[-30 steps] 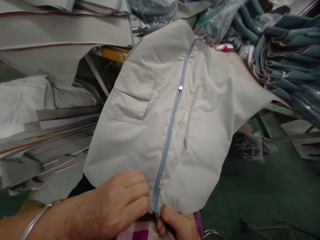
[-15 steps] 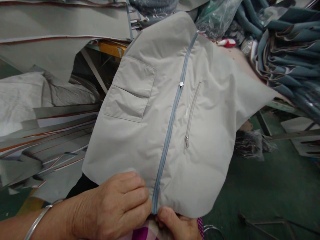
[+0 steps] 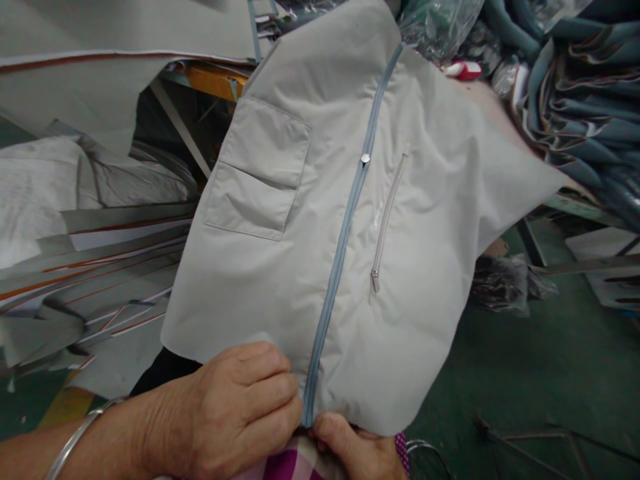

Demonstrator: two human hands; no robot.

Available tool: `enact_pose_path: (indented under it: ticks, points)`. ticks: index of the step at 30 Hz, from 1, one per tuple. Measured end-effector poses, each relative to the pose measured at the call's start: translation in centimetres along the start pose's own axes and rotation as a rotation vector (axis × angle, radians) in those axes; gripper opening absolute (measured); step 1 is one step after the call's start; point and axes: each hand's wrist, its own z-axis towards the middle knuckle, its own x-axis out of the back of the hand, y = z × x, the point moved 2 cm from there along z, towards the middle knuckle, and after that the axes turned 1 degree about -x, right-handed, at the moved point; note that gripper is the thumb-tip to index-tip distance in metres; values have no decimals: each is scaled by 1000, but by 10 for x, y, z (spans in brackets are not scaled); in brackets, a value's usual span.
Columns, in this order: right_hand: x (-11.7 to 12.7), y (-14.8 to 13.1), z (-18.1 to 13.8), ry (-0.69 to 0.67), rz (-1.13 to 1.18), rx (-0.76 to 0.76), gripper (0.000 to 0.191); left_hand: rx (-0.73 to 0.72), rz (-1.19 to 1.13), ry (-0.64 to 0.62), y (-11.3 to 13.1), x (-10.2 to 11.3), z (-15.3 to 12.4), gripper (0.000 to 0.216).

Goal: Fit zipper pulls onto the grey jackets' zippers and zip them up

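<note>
A light grey jacket front (image 3: pixel 280 267) hangs spread before me, with a pale blue zipper (image 3: pixel 345 220) down its middle and a metal slider (image 3: pixel 365 159) partway up. It has a flap pocket (image 3: pixel 257 170) on the left and a small zipped pocket (image 3: pixel 387 223) on the right. My left hand (image 3: pixel 235 407), a silver bangle (image 3: pixel 75 437) on its wrist, is closed and pinches the hem just left of the zipper's lower end. My right hand (image 3: pixel 357 450) pinches the hem on the zipper's right side; only its fingers show.
Stacks of grey cut fabric pieces (image 3: pixel 85 253) lie to the left and above. Dark teal fabric rolls (image 3: pixel 580 100) pile at the upper right. Clear plastic bags (image 3: pixel 435 27) sit behind the jacket. Green floor (image 3: pixel 540 387) lies at the lower right, with a metal frame (image 3: pixel 540 440) on it.
The jacket piece has risen slightly in the view and shifted a little right. Both hands keep the same pinch at the zipper's lower end.
</note>
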Motion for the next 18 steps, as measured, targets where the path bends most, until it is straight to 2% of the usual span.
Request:
enact_pose_path:
  ticks: [7, 15, 18]
  points:
    - [0, -4, 2, -35, -59, -3, 28, -9, 26, -28, 0, 0, 0, 31]
    - [4, 8, 0, -48, -94, -51, 27, -5, 5, -46, 0, 3, 2, 34]
    - [4, 7, -1, -50, -133, -33, 26, -22, 26, -57, 1, -2, 1, 35]
